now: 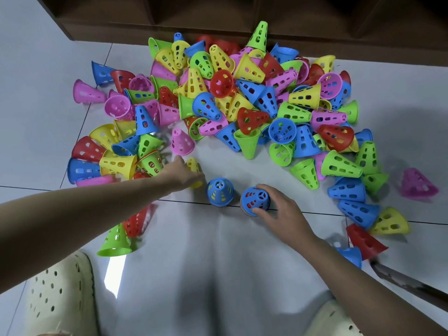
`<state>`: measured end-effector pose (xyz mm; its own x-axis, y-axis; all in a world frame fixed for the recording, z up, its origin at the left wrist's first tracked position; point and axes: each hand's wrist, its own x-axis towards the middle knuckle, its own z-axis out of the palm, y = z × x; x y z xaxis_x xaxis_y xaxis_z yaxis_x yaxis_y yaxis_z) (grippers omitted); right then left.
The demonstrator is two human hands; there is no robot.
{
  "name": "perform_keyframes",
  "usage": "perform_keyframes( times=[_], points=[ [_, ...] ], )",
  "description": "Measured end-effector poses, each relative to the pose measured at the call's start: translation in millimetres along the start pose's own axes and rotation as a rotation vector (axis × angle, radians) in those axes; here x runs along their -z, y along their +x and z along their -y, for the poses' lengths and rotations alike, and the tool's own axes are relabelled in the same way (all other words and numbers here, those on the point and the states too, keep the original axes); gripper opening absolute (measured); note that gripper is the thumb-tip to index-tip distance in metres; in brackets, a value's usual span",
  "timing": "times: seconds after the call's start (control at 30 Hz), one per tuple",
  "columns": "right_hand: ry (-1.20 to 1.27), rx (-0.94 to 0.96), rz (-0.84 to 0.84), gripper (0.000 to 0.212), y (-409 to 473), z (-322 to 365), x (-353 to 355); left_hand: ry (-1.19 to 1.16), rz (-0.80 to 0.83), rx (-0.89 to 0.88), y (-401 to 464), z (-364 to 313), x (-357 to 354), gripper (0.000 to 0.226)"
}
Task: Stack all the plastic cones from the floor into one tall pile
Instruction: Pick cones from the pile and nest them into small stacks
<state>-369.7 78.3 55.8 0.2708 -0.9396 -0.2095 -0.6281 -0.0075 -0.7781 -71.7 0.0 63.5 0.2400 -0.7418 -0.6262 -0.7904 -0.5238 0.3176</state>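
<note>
Several perforated plastic cones [219, 98] in red, blue, yellow, green and pink lie heaped on the grey tiled floor. Two short upright stacks stand in front of me. One stack is topped by a blue cone [220, 192] with yellow showing through its holes. The other blue-topped stack [255, 200] shows red inside. My right hand [278, 207] grips this second stack from the right side. My left hand [183, 174] reaches across and holds a yellow cone [194, 167] at the heap's near edge. A pink cone [181, 141] stands just beyond it.
A dark wooden shelf unit [218, 15] runs along the back behind the heap. Loose cones lie at the right, including a pink cone [417, 184], and a green cone [116, 241] near left. My cream perforated shoes [60, 292] sit at the bottom corners. A dark stick [407, 284] lies low right.
</note>
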Motion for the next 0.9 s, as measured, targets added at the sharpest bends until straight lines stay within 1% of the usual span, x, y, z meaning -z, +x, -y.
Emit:
perform_keyframes(
  times=[0.1, 0.13, 0.2, 0.27, 0.33, 0.4, 0.5, 0.57, 0.6, 0.67, 0.8, 0.9],
  points=[
    [-0.015, 0.004, -0.003, 0.050, -0.2, -0.6, 0.2, 0.011, 0.016, -0.021, -5.1, 5.1, -6.3, 0.068],
    [-0.020, 0.004, -0.006, 0.051, -0.2, -0.6, 0.2, -0.039, 0.001, -0.050, -6.9, 7.4, -6.9, 0.065],
    [-0.029, 0.007, -0.011, 0.051, -0.2, -0.5, -0.1, -0.240, -0.025, -0.117, -12.7, 12.0, -5.8, 0.062],
    [-0.032, 0.013, -0.019, 0.052, -0.4, -0.6, -0.5, -0.415, -0.011, -0.195, -23.7, 13.4, -0.4, 0.068],
    [-0.031, 0.017, -0.026, 0.052, -0.6, -0.9, -1.2, -0.479, -0.006, -0.263, -35.4, 13.8, 4.4, 0.070],
    [-0.037, 0.017, -0.030, 0.052, -0.4, -0.8, -1.7, -0.459, -0.061, -0.353, -49.9, 13.6, 8.1, 0.065],
    [-0.043, 0.021, -0.035, 0.052, 0.3, -0.5, -2.3, -0.379, -0.167, -0.587, -75.0, 12.1, 10.8, 0.067],
    [-0.032, 0.022, -0.048, 0.051, 0.5, 0.7, -3.0, -0.323, -0.184, -0.730, -86.3, 11.3, 7.5, 0.069],
    [-0.019, 0.016, -0.056, 0.050, 1.0, 1.7, -3.5, -0.294, -0.176, -0.771, -88.4, 11.2, 4.2, 0.070],
    [0.001, 0.000, -0.067, 0.048, 3.0, 3.8, -4.7, -0.235, -0.156, -0.811, -85.9, 11.4, -4.3, 0.067],
    [-0.041, 0.013, -0.069, 0.049, 13.5, 6.6, -4.4, -0.131, -0.110, -0.824, -66.5, 12.9, -16.5, 0.048],
    [-0.057, 0.030, -0.056, 0.049, 23.3, 7.9, -2.4, -0.041, -0.110, -0.840, -51.4, 11.7, -21.3, 0.047]
  ],
)
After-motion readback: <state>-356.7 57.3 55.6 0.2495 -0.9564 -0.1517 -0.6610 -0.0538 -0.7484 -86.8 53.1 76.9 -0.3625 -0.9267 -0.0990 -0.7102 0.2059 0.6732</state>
